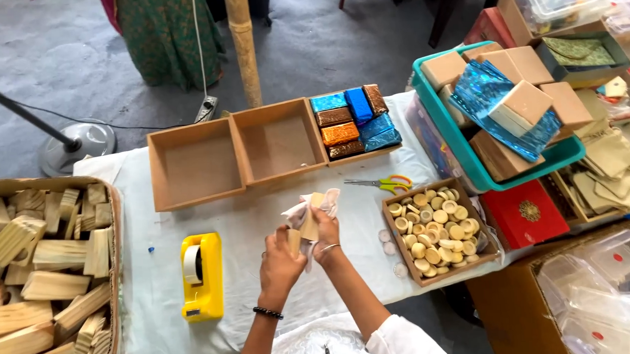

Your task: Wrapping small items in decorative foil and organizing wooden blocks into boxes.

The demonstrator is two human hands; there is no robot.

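Both hands meet above the table. The left hand (279, 260) and right hand (324, 230) grip a small wooden block (310, 223) wrapped in soft white cloth (299, 213). It looks light, rigid, best pinched at its edges.

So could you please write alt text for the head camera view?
Two hands, left and right, hold a small wooden block in white cloth above a white table, between a yellow tape dispenser and a box of wooden discs.
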